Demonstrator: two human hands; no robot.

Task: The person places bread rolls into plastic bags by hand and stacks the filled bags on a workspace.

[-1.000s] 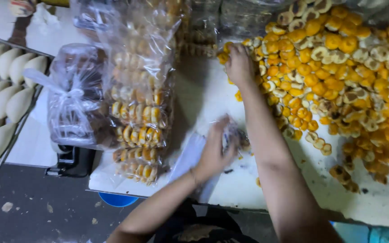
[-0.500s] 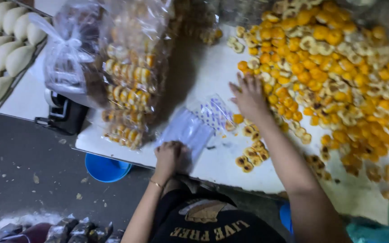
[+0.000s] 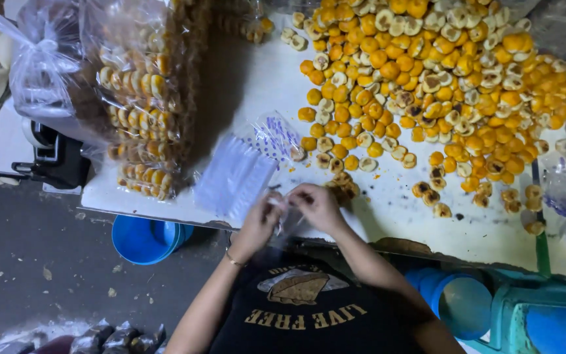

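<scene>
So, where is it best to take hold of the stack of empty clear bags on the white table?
Probably at the near end of the stack of clear bags, pinched from the table's front edge. That end lies closest to both hands and seems unobstructed, whereas the far end meets the small cookies.

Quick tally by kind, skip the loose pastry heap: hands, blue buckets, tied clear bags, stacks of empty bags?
Hands: 2, left hand and right hand, together on a clear bag
Blue buckets: 1
Tied clear bags: 1
Stacks of empty bags: 1
Total: 5
</scene>
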